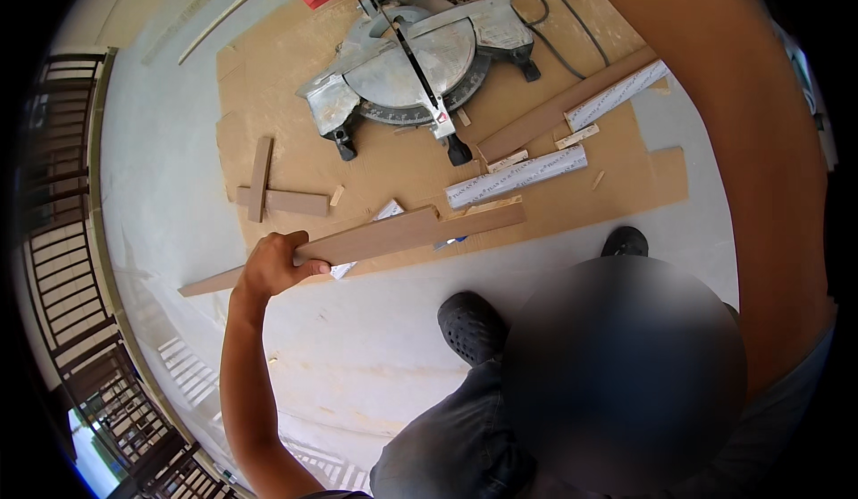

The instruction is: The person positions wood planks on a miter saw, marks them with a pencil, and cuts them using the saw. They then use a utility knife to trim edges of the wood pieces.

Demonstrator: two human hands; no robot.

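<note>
My left hand [275, 265] is closed around a long brown wooden board [371, 235], thumb on its near side. The board slants up to the right, and a notched, paler raw edge shows near its right part. Whether the right-hand stretch is the same board or another piece under it, I cannot tell. My right forearm [760, 142] runs up along the right side of the view and out at the top, so the right hand is out of sight. Beyond the board stands a miter saw [411, 66] with a round metal table and a red part at its top left.
Flat cardboard [295, 79] lies under the saw. Two crossed brown offcuts [259, 182] are at left; white-wrapped strips [518, 177] and a brown board [559, 106] at right. A black cable [572, 16] trails behind. My dark shoe [472, 327] stands near the board. A railing [67, 231] edges the left.
</note>
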